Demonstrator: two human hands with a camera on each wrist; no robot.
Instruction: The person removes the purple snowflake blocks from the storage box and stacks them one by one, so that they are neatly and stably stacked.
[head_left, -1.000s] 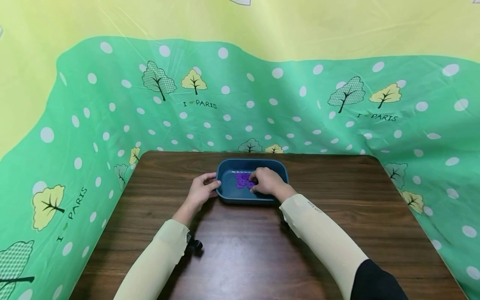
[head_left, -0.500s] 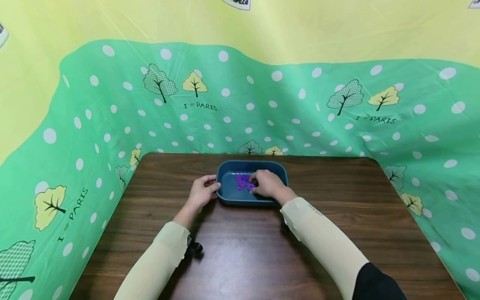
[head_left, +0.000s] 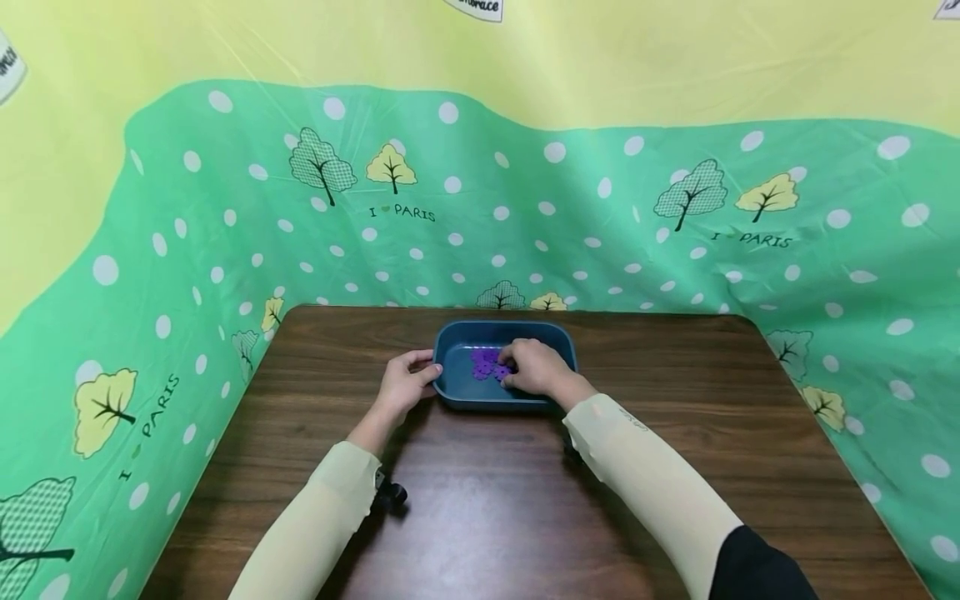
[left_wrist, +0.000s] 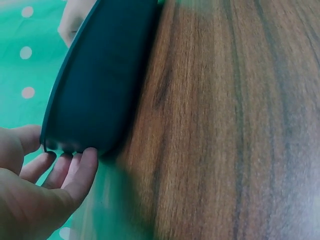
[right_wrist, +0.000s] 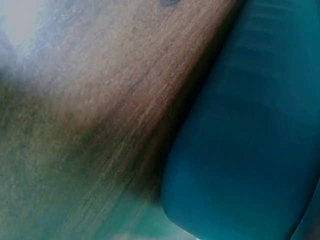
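A dark blue rectangular tub [head_left: 457, 392] stands near the far edge of the table. My left hand [head_left: 403, 385] holds its left end; in the left wrist view, the thumb is at the rim and the fingers [left_wrist: 82, 175] press on the outer wall. Inside lie several small purple notched pieces [head_left: 483, 363], clustered near the middle. My right hand [head_left: 536, 367] reaches in over the right side, its thumb and fingers curled round a purple piece at the cluster's right edge. The right wrist view shows the tub's outer wall [right_wrist: 240, 150], with the fingers hidden.
The tub rests on a dark wood-grain table [head_left: 480, 517]. Behind and beside the table hangs a green and yellow printed cloth [head_left: 540, 225] with dots and trees. A small black device [head_left: 392, 495] sits at the left wrist.
The head view has shifted slightly. Both hands keep their places at the tub, and the purple cluster has spread a little beside the right fingertips.
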